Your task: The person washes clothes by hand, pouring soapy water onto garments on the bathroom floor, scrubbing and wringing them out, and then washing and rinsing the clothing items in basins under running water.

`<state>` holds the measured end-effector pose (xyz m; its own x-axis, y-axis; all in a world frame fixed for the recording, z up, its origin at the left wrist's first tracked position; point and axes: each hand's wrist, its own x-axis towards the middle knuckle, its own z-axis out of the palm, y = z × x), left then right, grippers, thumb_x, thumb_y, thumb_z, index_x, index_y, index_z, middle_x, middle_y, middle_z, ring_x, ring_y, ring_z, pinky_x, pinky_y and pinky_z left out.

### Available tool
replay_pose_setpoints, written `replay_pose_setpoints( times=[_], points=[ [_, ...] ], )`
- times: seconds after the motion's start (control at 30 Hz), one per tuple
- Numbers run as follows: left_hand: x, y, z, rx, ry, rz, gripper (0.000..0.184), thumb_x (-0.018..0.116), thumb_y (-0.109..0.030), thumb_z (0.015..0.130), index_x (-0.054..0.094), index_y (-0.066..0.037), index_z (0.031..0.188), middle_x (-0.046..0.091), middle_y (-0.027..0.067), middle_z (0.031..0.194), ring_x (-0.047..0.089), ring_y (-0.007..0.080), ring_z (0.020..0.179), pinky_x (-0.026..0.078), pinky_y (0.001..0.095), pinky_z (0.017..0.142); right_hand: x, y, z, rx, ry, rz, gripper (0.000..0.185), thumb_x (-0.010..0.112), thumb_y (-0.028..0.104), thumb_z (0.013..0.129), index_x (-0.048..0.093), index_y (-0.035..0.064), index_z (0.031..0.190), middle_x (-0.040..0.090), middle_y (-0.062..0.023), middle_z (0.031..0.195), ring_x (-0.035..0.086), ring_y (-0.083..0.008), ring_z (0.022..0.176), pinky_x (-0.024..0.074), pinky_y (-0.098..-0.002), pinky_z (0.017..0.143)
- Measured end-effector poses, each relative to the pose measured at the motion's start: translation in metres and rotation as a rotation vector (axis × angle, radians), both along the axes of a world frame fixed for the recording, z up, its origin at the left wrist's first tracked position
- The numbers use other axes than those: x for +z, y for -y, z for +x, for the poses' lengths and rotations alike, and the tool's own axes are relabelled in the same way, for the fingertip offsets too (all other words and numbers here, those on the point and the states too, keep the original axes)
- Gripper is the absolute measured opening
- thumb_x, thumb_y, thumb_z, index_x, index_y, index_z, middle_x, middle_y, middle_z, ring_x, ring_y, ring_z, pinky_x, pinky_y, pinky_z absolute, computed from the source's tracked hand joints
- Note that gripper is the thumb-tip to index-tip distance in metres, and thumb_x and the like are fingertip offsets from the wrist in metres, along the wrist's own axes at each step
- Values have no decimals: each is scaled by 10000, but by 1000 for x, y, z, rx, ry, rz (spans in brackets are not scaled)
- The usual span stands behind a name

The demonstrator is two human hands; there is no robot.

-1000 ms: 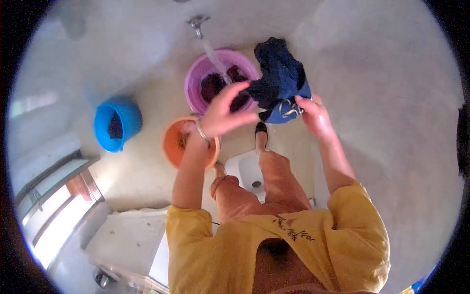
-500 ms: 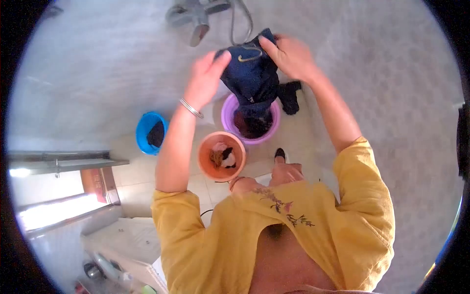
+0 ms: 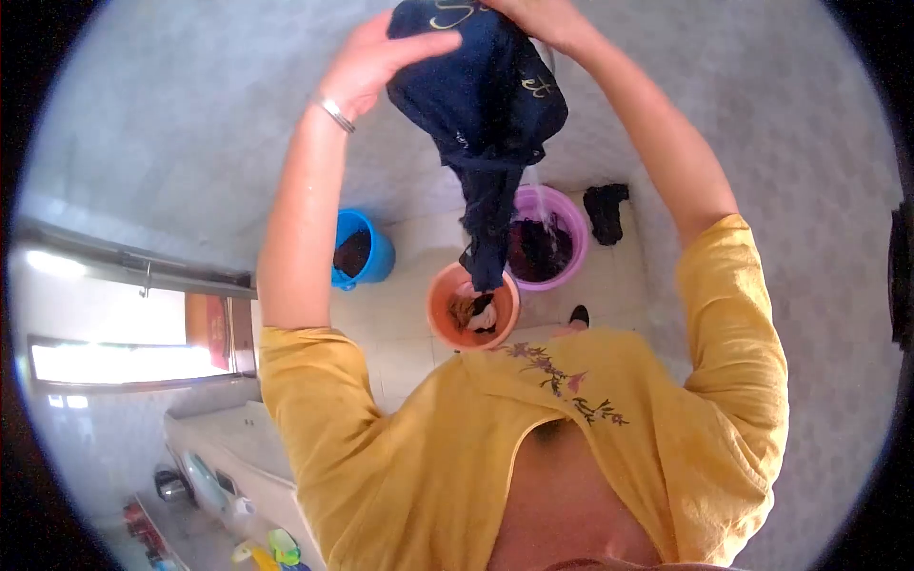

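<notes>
Gripping dark garment (image 3: 471, 95) near its top with left hand (image 3: 367, 67) and right hand (image 3: 545, 21). Best to lift evenly, clearing the orange bucket (image 3: 445, 326) below both hands.

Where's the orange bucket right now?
In the head view, the orange bucket stands on the floor near the middle, right of the blue bucket and left of the purple tub.
</notes>
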<state>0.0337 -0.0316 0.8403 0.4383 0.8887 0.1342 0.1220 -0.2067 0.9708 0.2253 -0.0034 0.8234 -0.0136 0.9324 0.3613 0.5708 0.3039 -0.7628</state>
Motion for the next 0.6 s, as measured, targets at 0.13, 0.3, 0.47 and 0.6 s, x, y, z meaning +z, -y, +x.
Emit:
replay_pose_setpoints(
  times=[0.13, 0.3, 0.47, 0.6],
  points=[
    [25, 13, -3, 162, -460, 394, 258, 605, -76, 641, 572, 12, 882, 601, 81, 764, 552, 161, 716, 424, 257, 686, 19, 11, -8, 86, -19, -99, 569, 544, 524, 690, 561, -32, 571, 527, -103, 539, 514, -166, 541, 391, -283, 486],
    [29, 15, -6, 434, -139, 495, 228, 570, -23, 630, 561, 12, 854, 579, 61, 747, 534, 143, 666, 419, 250, 631, -86, -15, 21, 453, -327, -33, 652, 591, 411, 692, 343, 76, 1194, 470, -88, 1023, 463, -157, 911, 393, -276, 751],
    [44, 6, -26, 508, 103, 334, 170, 517, 11, 635, 543, -14, 802, 538, 37, 702, 495, 130, 627, 400, 239, 568, -109, 21, -20, 565, -203, -348, 365, 626, 271, 699, 533, 72, 990, 547, -38, 808, 505, -115, 723, 424, -245, 655],
    [30, -38, -115, 593, -200, 340, 243, 594, -40, 666, 549, 9, 899, 594, 94, 805, 574, 166, 709, 463, 283, 641, -78, -46, 26, 206, -345, -49, 171, 620, 208, 686, 544, 63, 736, 470, -1, 588, 433, -103, 499, 372, -243, 463]
  ],
)
